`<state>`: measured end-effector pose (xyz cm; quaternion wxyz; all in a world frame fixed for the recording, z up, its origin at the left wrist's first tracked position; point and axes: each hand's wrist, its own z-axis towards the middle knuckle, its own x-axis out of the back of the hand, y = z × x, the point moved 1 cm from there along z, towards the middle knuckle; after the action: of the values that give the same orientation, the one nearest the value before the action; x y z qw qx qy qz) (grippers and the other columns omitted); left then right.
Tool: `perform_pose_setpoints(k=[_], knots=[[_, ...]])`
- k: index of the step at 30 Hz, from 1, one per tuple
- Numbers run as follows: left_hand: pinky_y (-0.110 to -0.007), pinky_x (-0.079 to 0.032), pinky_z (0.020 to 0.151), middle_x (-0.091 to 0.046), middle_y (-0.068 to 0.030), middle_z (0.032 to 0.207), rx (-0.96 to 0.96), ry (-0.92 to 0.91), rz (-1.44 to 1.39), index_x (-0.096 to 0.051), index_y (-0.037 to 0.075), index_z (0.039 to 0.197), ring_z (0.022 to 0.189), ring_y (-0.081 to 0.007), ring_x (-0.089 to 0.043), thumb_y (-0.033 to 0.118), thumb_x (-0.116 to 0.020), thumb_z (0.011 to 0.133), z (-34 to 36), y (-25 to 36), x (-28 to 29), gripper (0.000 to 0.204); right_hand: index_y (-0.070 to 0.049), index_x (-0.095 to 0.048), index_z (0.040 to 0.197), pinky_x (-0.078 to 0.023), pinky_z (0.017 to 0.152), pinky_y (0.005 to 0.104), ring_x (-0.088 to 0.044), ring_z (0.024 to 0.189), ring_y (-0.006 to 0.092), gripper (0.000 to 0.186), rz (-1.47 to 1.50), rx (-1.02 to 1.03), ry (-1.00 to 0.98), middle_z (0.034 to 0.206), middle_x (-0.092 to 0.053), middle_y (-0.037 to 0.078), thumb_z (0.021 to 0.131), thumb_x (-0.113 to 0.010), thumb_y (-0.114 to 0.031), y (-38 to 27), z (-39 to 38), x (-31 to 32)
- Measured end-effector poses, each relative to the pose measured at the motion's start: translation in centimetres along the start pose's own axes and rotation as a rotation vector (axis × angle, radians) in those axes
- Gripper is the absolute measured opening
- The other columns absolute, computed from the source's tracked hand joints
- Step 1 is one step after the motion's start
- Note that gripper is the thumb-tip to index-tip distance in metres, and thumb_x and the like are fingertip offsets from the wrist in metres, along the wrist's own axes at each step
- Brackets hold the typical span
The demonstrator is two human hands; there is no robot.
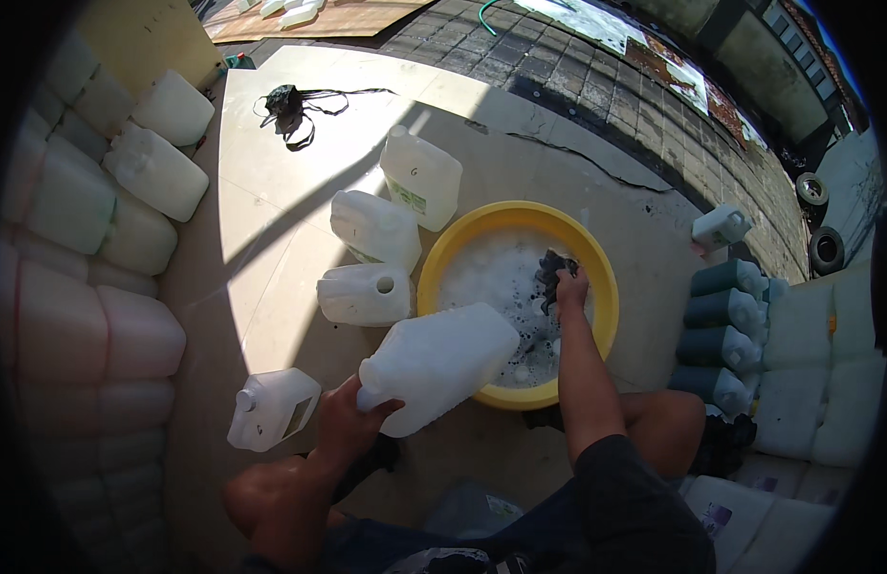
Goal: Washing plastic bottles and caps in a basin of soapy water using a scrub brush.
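Observation:
My left hand (357, 411) grips a white plastic jug (443, 359) near its neck, holding it tilted across the front left rim of a yellow basin (596, 292). My right hand (569, 290) is closed on a dark wet cloth (552, 272) inside the basin, over white suds (486, 273) and dark bubbly water. Three translucent jugs stand or lie left of the basin (419, 177) (372, 225) (357, 294), the nearest showing a round opening. Another empty-looking jug (276, 407) is at my lower left, beside my left hand.
Stacked translucent containers (65, 335) line the left; more containers (802, 383) and teal jugs (721, 325) stand at the right. A black strapped item (288, 110) lies on the tiled floor (271, 258). Beyond are paving (443, 57), a green hose (484, 21) and tyres (824, 247).

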<state>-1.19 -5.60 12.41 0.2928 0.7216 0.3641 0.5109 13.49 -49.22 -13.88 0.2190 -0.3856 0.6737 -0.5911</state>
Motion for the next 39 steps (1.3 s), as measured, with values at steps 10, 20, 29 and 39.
perform_pose_setpoints(k=[10,20,29,39], knots=[[-0.041,-0.059,0.086,-0.078,-0.0165,0.102,0.145,-0.267,0.206,-0.074,0.002,0.113,0.096,-0.0296,-0.076,0.019,-0.087,0.078,3.0,-3.2,2.0,0.041,0.000,-0.067,0.123,-0.051,0.098,0.0450,-0.067,0.113,0.0386,0.035,-0.377,0.010,-0.396,0.118,-0.072,0.023,0.098,-0.057,-0.021,4.1,-4.9,-9.3],[-0.046,-0.056,0.089,-0.077,-0.0182,0.100,0.019,-0.158,0.235,-0.076,0.004,0.109,0.098,-0.0363,-0.074,0.026,-0.087,0.077,2.9,-2.3,0.9,0.040,-0.005,-0.069,0.127,-0.040,0.114,0.0460,-0.059,0.130,0.0364,0.033,-0.279,0.298,-0.425,0.133,-0.068,0.015,0.102,-0.051,-0.015,-9.5,-18.7,-4.8],[-0.046,-0.056,0.088,-0.076,-0.0188,0.100,-0.064,-0.215,0.340,-0.076,0.006,0.110,0.096,-0.0365,-0.074,0.031,-0.087,0.076,1.7,-0.6,-0.3,0.044,-0.020,-0.072,0.131,-0.041,0.105,0.0460,-0.056,0.120,0.0318,0.039,-0.502,0.719,-0.548,0.138,-0.065,0.010,0.096,-0.062,-0.034,-19.8,-30.7,-5.0],[-0.046,-0.055,0.090,-0.076,-0.0173,0.102,-0.077,-0.243,0.324,-0.077,0.011,0.112,0.098,-0.0354,-0.073,0.034,-0.087,0.075,2.2,0.8,1.1,0.044,-0.004,-0.067,0.123,-0.043,0.108,0.0442,-0.056,0.123,0.0385,0.035,-0.387,0.286,-0.483,0.124,-0.065,0.020,0.098,-0.054,-0.026,-11.4,-19.9,-4.5]])
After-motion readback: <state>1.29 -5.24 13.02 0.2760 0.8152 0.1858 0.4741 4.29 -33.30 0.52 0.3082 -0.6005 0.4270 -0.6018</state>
